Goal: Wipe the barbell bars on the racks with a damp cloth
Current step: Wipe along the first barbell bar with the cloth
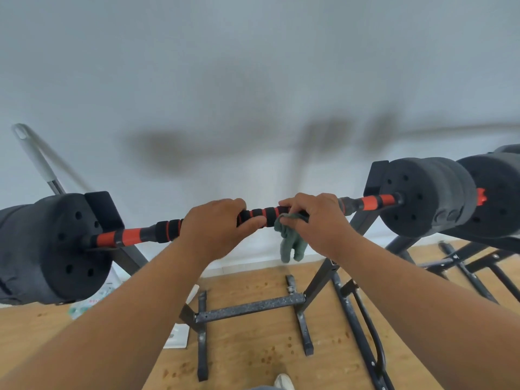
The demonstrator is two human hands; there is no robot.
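A barbell bar (261, 214) with black foam grips and orange sections lies across a black rack (250, 306), black weight plates (70, 243) at its left end and more plates (427, 195) at its right end. My left hand (216, 226) grips the bar near its middle, thumb under it. My right hand (315, 218) holds a grey-green cloth (291, 242) against the bar just to the right; the cloth's loose end hangs below the bar.
A white wall stands close behind the rack. A second loaded barbell (495, 192) and its black stand (461, 266) are at the right. A grey mop handle (36, 159) leans on the wall at the left. Papers (177, 336) lie on the wooden floor.
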